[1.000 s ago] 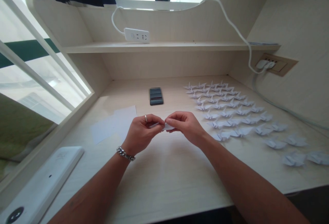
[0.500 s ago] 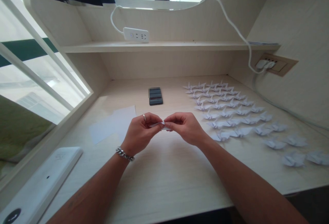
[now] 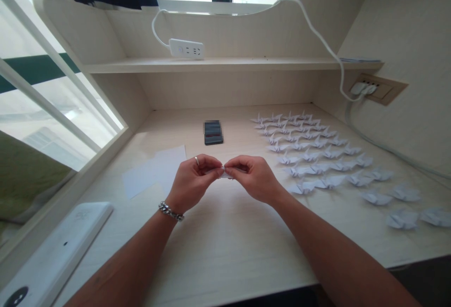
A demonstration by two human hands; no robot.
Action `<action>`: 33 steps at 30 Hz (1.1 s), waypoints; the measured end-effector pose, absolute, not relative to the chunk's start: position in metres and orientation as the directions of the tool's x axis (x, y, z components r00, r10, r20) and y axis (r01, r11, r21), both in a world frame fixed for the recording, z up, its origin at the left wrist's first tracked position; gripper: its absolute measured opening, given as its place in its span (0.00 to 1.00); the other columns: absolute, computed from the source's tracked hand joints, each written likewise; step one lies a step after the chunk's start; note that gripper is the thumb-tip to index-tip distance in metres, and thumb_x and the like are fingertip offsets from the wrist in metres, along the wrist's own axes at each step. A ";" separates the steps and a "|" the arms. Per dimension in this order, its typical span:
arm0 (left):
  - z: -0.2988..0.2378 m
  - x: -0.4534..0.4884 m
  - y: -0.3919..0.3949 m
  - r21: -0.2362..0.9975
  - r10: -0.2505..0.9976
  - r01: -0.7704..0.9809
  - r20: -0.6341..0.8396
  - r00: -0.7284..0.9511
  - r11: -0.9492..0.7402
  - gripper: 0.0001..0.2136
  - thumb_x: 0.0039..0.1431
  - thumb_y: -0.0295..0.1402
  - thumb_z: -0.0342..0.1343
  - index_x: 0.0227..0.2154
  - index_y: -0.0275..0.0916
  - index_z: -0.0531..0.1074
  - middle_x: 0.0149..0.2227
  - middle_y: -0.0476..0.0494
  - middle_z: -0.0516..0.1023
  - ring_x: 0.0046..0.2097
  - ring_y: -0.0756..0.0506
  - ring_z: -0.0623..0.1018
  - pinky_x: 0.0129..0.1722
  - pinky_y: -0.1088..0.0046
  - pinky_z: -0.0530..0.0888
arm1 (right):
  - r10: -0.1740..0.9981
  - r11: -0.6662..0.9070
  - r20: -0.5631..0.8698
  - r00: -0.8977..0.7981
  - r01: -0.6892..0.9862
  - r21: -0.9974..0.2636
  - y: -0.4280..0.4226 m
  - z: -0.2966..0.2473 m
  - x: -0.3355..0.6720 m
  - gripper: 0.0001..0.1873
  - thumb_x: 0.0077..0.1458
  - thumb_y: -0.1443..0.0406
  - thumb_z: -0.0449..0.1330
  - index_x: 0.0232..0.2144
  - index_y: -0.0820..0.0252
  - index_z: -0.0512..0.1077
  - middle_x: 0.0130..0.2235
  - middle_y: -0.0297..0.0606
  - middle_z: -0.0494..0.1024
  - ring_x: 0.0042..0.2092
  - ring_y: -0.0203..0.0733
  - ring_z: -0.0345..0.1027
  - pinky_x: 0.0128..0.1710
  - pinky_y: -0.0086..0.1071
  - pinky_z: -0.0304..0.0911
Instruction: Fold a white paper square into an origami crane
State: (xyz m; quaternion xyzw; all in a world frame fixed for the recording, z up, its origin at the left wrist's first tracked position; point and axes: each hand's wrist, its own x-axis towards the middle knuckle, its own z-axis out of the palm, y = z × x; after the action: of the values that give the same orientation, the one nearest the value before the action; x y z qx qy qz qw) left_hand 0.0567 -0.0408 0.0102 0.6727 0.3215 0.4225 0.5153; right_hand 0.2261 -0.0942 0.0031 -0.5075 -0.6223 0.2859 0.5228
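Between my two hands is a small folded piece of white paper (image 3: pixel 224 174), mostly hidden by the fingers. My left hand (image 3: pixel 193 178), with a ring and a chain bracelet, pinches it from the left. From the other side my right hand (image 3: pixel 252 175) pinches it too, the fingertips of both hands almost touching. The paper is held above the desk; its exact folded shape cannot be made out. Right of my hands, several white paper cranes (image 3: pixel 310 155) stand in rows. To the left, sheets of white paper (image 3: pixel 151 172) lie flat.
A dark phone-like object (image 3: pixel 213 132), partly pixelated, lies behind my hands. At the lower left rests a long white device (image 3: pixel 58 250). A power strip (image 3: pixel 186 49) sits on the shelf (image 3: pixel 225 65), and a white cable (image 3: pixel 317 30) runs to the wall socket (image 3: pixel 382 88).
Both hands stay in nearly the same place. The fingertips have shifted slightly on the folded paper, and less of it shows by my left fingers.
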 end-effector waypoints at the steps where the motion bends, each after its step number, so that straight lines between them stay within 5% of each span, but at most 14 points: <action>1: 0.010 0.057 -0.041 0.963 0.870 0.004 0.243 0.429 -0.271 0.08 0.47 0.30 0.67 0.29 0.34 0.76 0.29 0.46 0.80 0.32 0.49 0.79 0.35 0.74 0.78 | 0.933 0.314 0.354 0.063 0.341 -0.886 -0.094 0.002 0.226 0.06 0.53 0.65 0.62 0.34 0.60 0.78 0.33 0.37 0.81 0.36 0.40 0.75 0.38 0.32 0.69; 11: 0.012 0.056 -0.039 0.969 0.866 -0.004 0.223 0.447 -0.248 0.09 0.46 0.29 0.67 0.31 0.34 0.75 0.31 0.45 0.81 0.34 0.48 0.80 0.37 0.73 0.78 | 0.945 0.278 0.327 0.024 0.471 -0.837 -0.094 0.004 0.228 0.07 0.57 0.66 0.57 0.31 0.59 0.76 0.29 0.34 0.79 0.31 0.37 0.73 0.34 0.29 0.65; 17: 0.012 0.056 -0.040 0.973 0.868 0.010 0.202 0.453 -0.231 0.11 0.45 0.30 0.67 0.33 0.34 0.75 0.31 0.45 0.80 0.34 0.48 0.80 0.37 0.72 0.77 | 0.951 0.262 0.308 0.020 0.473 -0.841 -0.094 0.001 0.225 0.07 0.57 0.65 0.57 0.32 0.59 0.75 0.29 0.35 0.79 0.32 0.37 0.73 0.34 0.29 0.66; 23: 0.009 0.057 -0.038 0.955 0.887 0.059 0.244 0.392 -0.289 0.08 0.46 0.31 0.66 0.29 0.35 0.75 0.29 0.46 0.79 0.32 0.49 0.79 0.34 0.74 0.76 | 0.974 0.213 0.225 0.008 0.295 -0.932 -0.089 0.000 0.229 0.11 0.59 0.61 0.56 0.31 0.61 0.75 0.30 0.37 0.78 0.31 0.38 0.74 0.33 0.29 0.69; 33: 0.012 0.056 -0.041 0.954 0.879 0.075 0.236 0.414 -0.291 0.08 0.46 0.32 0.66 0.28 0.35 0.74 0.28 0.45 0.79 0.31 0.47 0.79 0.34 0.72 0.76 | 0.973 0.214 0.229 -0.010 0.395 -0.894 -0.094 0.004 0.227 0.07 0.56 0.64 0.58 0.30 0.61 0.75 0.28 0.36 0.78 0.31 0.38 0.73 0.34 0.30 0.66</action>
State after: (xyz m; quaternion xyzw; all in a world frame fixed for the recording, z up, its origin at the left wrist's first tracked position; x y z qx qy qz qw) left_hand 0.0559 -0.0405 0.0122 0.6877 0.3470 0.4154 0.4838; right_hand 0.2274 -0.0937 0.0037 -0.5391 -0.6343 0.3200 0.4522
